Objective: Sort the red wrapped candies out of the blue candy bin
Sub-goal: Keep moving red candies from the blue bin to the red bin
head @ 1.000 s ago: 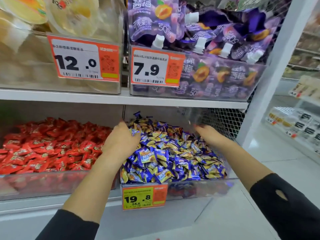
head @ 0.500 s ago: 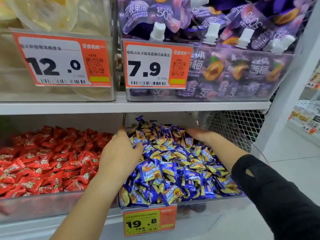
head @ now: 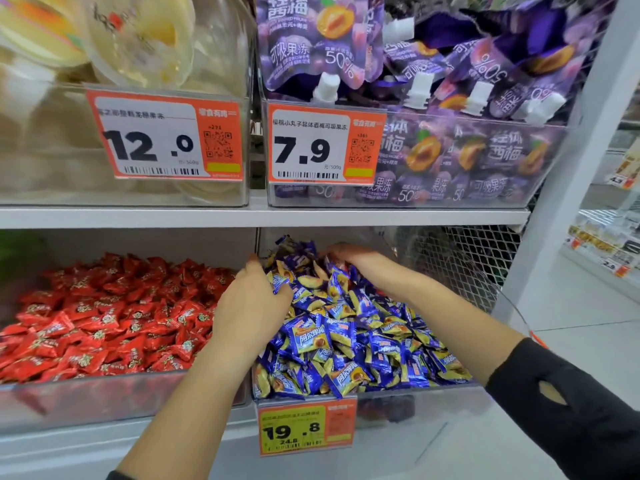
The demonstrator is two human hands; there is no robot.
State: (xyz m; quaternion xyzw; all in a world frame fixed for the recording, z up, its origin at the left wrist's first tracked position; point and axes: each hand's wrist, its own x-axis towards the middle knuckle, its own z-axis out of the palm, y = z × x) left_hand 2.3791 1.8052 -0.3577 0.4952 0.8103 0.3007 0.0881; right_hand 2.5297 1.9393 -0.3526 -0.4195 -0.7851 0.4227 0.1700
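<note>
Both hands dig in the blue candies [head: 349, 337], the left hand [head: 251, 306] near, the right hand [head: 349, 254] farther back, fingers buried so I cannot tell their grip, with red candies [head: 104, 317] left of them.

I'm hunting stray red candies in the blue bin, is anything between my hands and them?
Yes: the heap of blue candies itself. No red wrapper shows on its surface, so any stray lies buried. The left hand rests on the heap's left edge, and the right hand digs in at the back.
</note>
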